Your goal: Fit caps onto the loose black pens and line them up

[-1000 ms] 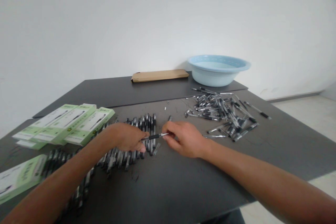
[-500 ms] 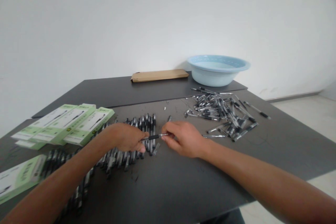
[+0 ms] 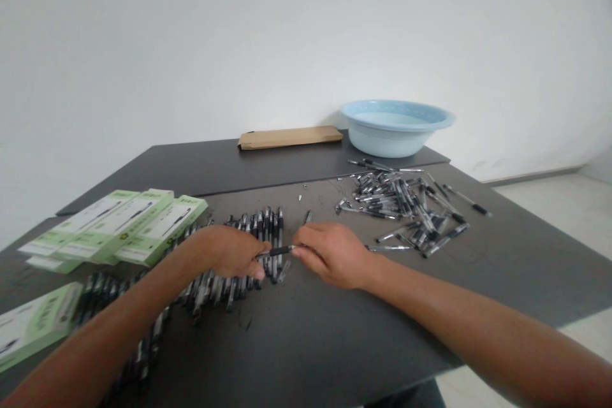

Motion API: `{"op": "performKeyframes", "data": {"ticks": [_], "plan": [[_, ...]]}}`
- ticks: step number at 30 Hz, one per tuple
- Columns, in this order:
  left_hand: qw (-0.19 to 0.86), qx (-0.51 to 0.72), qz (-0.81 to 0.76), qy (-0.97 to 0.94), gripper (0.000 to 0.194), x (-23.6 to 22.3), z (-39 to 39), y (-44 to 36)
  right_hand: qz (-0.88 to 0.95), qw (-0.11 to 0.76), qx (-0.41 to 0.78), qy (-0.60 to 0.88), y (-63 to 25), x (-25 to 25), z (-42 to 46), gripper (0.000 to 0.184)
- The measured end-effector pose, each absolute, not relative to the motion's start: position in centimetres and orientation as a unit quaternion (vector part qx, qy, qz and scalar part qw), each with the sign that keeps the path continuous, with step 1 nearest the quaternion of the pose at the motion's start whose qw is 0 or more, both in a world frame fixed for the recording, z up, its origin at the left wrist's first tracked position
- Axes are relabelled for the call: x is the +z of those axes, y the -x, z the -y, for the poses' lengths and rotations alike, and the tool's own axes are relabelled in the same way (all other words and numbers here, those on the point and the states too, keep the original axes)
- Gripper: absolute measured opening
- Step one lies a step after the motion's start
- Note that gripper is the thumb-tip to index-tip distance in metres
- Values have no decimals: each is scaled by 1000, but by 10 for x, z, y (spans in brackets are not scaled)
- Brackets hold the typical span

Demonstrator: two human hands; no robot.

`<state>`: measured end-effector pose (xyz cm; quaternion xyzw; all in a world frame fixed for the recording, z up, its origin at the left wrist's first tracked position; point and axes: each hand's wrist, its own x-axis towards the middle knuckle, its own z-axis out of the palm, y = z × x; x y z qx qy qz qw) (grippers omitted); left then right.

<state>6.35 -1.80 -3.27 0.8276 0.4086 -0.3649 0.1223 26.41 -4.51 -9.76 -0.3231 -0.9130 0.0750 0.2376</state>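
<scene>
Both my hands meet over the middle of a dark table [image 3: 335, 344]. My left hand [image 3: 228, 252] pinches one end of a black pen [image 3: 276, 250] and my right hand [image 3: 332, 255] pinches its other end, so the pen spans the gap between them. Just behind and under my left hand lies a neat row of black pens [image 3: 229, 248] laid side by side, running back toward the left. A loose heap of pens [image 3: 404, 204] lies to the right of my right hand.
Green and white pen boxes [image 3: 119, 223] lie at the left, one more box [image 3: 33, 325] near the front left edge. A light blue basin [image 3: 396, 126] and a brown envelope [image 3: 291, 137] sit at the back by the white wall.
My right hand has slid a little to the left along the pen, closing the gap to my left hand. Everything else is where it was.
</scene>
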Motion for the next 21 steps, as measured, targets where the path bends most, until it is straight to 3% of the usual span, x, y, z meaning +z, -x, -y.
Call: {"op": "performKeyframes", "data": {"ticks": [14, 21], "plan": [[129, -361, -412, -826, 50, -29, 22, -68, 920, 221, 53, 319, -262, -98, 46, 26], [139, -337, -424, -829, 55, -24, 18, -54, 895, 276, 90, 338, -281, -83, 40, 36]]}}
